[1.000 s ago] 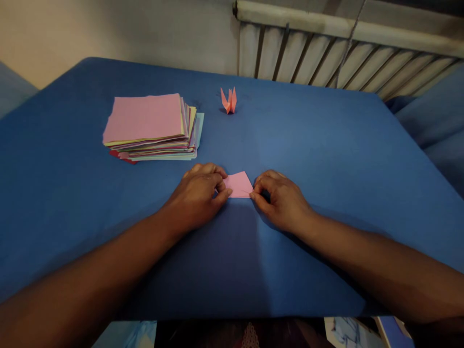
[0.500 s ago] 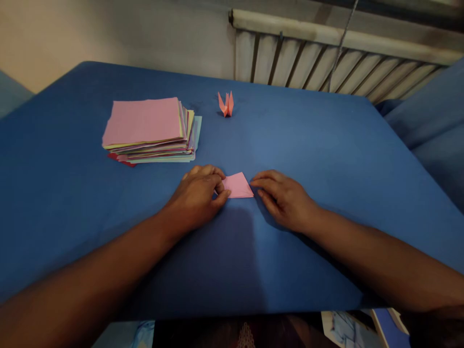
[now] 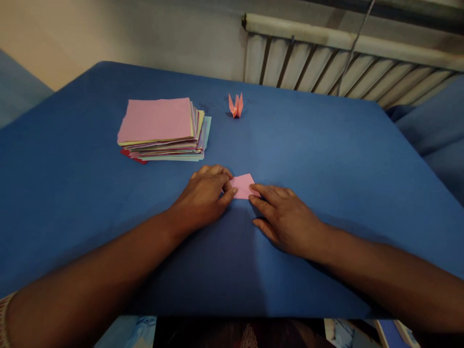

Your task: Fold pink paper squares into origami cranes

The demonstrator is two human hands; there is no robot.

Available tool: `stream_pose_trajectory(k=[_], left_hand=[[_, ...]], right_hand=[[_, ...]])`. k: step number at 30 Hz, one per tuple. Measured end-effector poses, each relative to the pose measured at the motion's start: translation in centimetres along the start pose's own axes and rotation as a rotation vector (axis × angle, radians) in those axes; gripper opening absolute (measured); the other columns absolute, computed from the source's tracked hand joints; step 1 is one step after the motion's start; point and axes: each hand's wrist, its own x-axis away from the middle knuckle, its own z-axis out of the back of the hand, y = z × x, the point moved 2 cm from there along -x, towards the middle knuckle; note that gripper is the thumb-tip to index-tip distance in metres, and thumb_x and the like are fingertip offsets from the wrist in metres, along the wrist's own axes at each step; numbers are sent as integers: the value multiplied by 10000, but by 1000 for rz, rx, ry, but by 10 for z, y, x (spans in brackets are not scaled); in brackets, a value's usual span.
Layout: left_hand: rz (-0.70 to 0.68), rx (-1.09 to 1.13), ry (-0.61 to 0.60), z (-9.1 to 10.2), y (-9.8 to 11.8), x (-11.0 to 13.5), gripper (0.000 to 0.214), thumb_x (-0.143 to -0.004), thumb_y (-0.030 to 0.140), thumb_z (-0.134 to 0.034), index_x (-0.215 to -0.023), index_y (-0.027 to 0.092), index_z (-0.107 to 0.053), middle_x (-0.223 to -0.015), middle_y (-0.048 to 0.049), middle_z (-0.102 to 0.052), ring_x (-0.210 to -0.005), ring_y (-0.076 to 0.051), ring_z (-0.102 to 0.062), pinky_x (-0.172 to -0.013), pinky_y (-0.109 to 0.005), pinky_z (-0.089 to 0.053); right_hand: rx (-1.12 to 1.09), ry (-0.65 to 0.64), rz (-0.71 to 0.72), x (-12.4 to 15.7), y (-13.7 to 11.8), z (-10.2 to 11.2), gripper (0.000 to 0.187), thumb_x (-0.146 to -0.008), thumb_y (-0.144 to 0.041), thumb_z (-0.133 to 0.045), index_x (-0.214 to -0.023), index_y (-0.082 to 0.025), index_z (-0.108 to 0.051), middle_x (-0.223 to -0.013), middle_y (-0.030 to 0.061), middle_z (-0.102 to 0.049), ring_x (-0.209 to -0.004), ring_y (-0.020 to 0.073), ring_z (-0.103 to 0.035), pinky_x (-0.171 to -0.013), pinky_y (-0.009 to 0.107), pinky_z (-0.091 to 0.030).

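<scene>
A small folded piece of pink paper lies flat on the blue table in front of me. My left hand grips its left end, with the thumb along the near edge and the curled fingers hiding that end. On the right end rest the fingertips of my right hand, its fingers spread and the thumb apart below them, off the paper. The right hand covers the paper's right corner.
A tall stack of coloured paper sheets with pink on top stands at the back left. Behind the folded paper sits an orange-pink origami figure. A radiator runs along the wall past the table's far edge.
My right hand has come down and left onto the right end of the folded paper, its fingers now touching it. The left hand keeps its hold. The whole view has shifted slightly.
</scene>
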Motion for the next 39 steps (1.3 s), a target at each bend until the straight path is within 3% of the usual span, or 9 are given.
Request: stream_pose_trajectory(k=[7, 11, 14, 17, 20, 26, 29, 34, 39], left_hand=[[22, -47, 4, 1, 1, -1, 183, -877, 344, -553, -790, 190, -599, -1088, -66, -649, -959, -250, -562, -910, -455, -437], [14, -73, 43, 3, 1, 1, 132, -869, 264, -561, -932, 171, -631, -1039, -80, -663, -940, -248, -568, -878, -430, -464], [-120, -143, 71, 4, 7, 7, 223, -888, 185, -523, -1061, 169, -663, -1166, -88, -663, -1057, -261, -563, -930, -425, -452], [-309, -241, -41, 4, 15, 16, 304, -915, 137, -469, -1137, 175, -674, -1244, -78, -662, -1097, -254, -571, -964, -418, -440], [-316, -335, -79, 8, 19, 21, 310, -934, 177, -475, -1171, 165, -675, -1258, -92, -667, -1103, -274, -578, -971, -446, -433], [-300, -322, -119, 12, 14, 16, 303, -969, 207, -445, -1122, 169, -704, -1189, -82, -692, -999, -239, -611, -887, -382, -460], [-313, -308, -114, 10, 11, 12, 282, -965, 174, -453, -1084, 170, -709, -1099, -73, -701, -951, -216, -610, -883, -353, -448], [-282, -370, -17, 7, 6, 2, 290, -969, 209, -461, -1087, 184, -725, -1086, -85, -676, -972, -246, -579, -852, -370, -439], [-259, -286, 37, 0, 5, -5, 301, -945, 189, -462, -1069, 176, -736, -1046, -87, -680, -942, -232, -582, -865, -366, -450]], right_hand=[[34, -37, -2, -1, -3, 4, 454, -956, -311, -509, -1351, -93, -564, -1454, 158, -511, -1286, 322, -493, -1044, 487, -446], [31, -35, 4, -1, -2, 3, 454, -954, -315, -510, -1347, -95, -568, -1450, 154, -518, -1279, 318, -497, -1038, 485, -448], [27, -21, 8, -2, -1, 2, 451, -958, -312, -498, -1354, -105, -562, -1449, 153, -519, -1284, 317, -494, -1035, 490, -447], [26, -11, 13, -1, -1, 1, 442, -966, -320, -483, -1346, -112, -569, -1441, 155, -526, -1275, 316, -504, -1033, 494, -446], [13, 6, 24, -1, -1, 2, 435, -966, -331, -489, -1332, -112, -578, -1432, 167, -530, -1265, 319, -512, -1040, 505, -436], [-189, 133, 13, -20, 20, -7, 293, -995, -288, -439, -1137, -185, -674, -1444, 107, -530, -1299, 264, -505, -1057, 471, -422], [-316, 226, 5, -44, 36, -11, 325, -979, -185, -430, -1252, -220, -603, -1427, 83, -550, -1311, 202, -503, -1069, 422, -407], [-279, 132, -26, -73, 44, -8, 194, -917, -188, -551, -1061, -184, -681, -1047, 66, -700, -979, 182, -622, -904, 318, -459], [-235, 95, -250, -54, 34, -2, 65, -883, -192, -589, -914, -190, -646, -923, 52, -661, -808, 157, -585, -749, 282, -435]])
